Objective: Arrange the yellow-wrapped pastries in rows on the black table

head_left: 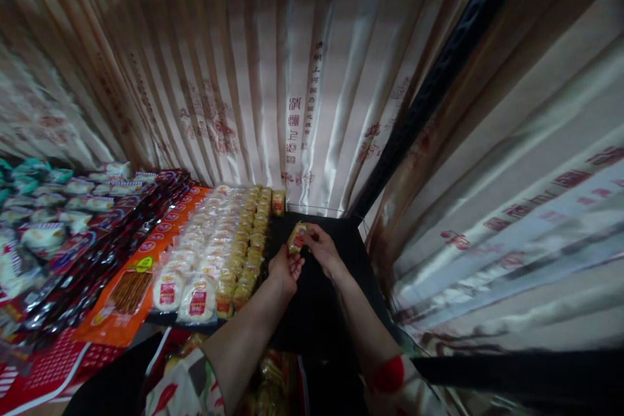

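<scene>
Between my two hands is a small yellow-wrapped snack pack (296,239) with a red label, held above the black shelf (316,305). My left hand (286,266) grips its lower end, fingers curled. My right hand (319,247) pinches its upper right edge. Left of my hands stand rows of similar yellow snack packs (246,253), with one pack (278,203) at the back starting another row. Beside them lie rows of round white packaged cakes (197,299) with red labels.
Further left are orange snack bags (129,289), dark red packets (97,253) and white wrapped packs (43,237). A black metal post (419,104) rises at the shelf's back right corner. Printed curtains (253,65) hang behind and on the right. More yellow packs (273,377) show below the shelf.
</scene>
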`<control>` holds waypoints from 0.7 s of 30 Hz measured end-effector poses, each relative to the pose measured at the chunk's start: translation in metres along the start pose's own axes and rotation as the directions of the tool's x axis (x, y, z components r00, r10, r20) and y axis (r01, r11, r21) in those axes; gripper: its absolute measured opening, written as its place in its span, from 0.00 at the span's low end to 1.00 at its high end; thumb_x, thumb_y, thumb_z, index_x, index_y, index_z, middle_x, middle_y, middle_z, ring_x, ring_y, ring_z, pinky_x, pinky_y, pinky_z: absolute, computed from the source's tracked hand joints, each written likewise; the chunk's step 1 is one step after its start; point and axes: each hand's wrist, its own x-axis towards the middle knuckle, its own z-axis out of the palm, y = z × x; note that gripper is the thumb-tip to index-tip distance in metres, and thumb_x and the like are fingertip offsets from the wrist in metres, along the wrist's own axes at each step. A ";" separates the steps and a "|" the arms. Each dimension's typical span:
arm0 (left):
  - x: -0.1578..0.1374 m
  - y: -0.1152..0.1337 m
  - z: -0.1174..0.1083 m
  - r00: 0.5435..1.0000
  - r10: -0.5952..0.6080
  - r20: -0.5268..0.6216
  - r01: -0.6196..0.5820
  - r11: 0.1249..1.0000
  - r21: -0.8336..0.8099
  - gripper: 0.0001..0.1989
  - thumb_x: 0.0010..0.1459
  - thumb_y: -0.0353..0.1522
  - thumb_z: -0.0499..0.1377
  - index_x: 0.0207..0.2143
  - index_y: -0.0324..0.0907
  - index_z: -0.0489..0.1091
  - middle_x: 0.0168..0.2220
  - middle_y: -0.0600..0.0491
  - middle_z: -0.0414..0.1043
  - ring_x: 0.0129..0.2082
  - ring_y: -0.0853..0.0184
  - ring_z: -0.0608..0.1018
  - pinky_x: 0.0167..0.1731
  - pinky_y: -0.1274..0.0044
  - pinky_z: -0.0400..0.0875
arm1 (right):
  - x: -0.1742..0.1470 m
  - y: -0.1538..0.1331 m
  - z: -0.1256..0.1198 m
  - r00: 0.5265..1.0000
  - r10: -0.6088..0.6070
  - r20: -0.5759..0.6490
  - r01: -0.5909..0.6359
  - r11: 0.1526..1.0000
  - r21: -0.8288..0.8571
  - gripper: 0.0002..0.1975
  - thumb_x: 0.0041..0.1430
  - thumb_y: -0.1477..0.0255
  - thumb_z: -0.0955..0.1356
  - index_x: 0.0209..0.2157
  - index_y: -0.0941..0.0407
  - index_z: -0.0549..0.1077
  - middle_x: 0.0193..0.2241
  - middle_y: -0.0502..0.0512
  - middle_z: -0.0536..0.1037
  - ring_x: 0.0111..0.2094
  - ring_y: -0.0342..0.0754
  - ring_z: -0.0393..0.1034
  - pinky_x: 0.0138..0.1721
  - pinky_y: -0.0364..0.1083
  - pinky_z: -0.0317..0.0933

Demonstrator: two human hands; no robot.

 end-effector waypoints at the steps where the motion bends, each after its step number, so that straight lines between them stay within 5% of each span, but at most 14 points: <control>1: 0.003 0.003 0.004 1.000 0.010 -0.005 -0.010 1.000 -0.012 0.10 0.60 0.34 0.51 0.31 0.37 0.65 0.19 0.55 0.66 0.16 0.75 0.71 0.15 0.86 0.62 | 0.008 0.001 0.004 1.000 -0.016 0.000 0.016 1.000 0.014 0.21 0.44 0.62 0.69 0.41 0.56 0.71 0.34 0.53 0.77 0.34 0.47 0.71 0.34 0.45 0.64; 6: 0.015 0.012 0.018 0.993 0.106 -0.046 -0.109 0.991 -0.073 0.08 0.60 0.33 0.50 0.33 0.39 0.66 0.24 0.54 0.66 0.18 0.76 0.70 0.18 0.84 0.66 | 0.047 0.007 0.022 0.993 -0.109 -0.034 0.099 0.974 -0.203 0.16 0.48 0.64 0.68 0.39 0.53 0.72 0.34 0.51 0.78 0.35 0.47 0.72 0.38 0.46 0.65; 11: 0.023 0.015 0.027 0.977 0.202 -0.067 -0.209 0.970 -0.122 0.08 0.58 0.32 0.51 0.37 0.41 0.67 0.39 0.50 0.70 0.28 0.71 0.74 0.21 0.81 0.69 | 0.070 -0.003 0.039 0.987 -0.158 -0.026 0.115 0.817 -0.565 0.12 0.51 0.65 0.67 0.38 0.51 0.73 0.33 0.50 0.78 0.36 0.47 0.72 0.38 0.46 0.64; 16: 0.030 0.022 0.031 0.967 0.254 -0.010 -0.251 0.948 -0.198 0.09 0.59 0.31 0.50 0.38 0.42 0.68 0.47 0.49 0.69 0.40 0.65 0.75 0.23 0.81 0.71 | 0.082 -0.011 0.054 0.968 -0.250 -0.012 0.185 0.747 -0.639 0.12 0.53 0.67 0.66 0.40 0.52 0.73 0.35 0.51 0.77 0.36 0.46 0.71 0.39 0.45 0.63; 21: 0.042 0.029 0.031 0.970 0.243 0.023 -0.236 0.958 -0.163 0.12 0.60 0.31 0.48 0.41 0.41 0.69 0.49 0.48 0.69 0.43 0.64 0.75 0.23 0.82 0.71 | 0.092 -0.007 0.063 0.937 -0.348 -0.008 0.262 0.720 -0.642 0.13 0.52 0.67 0.66 0.40 0.54 0.73 0.35 0.54 0.76 0.36 0.48 0.69 0.39 0.46 0.62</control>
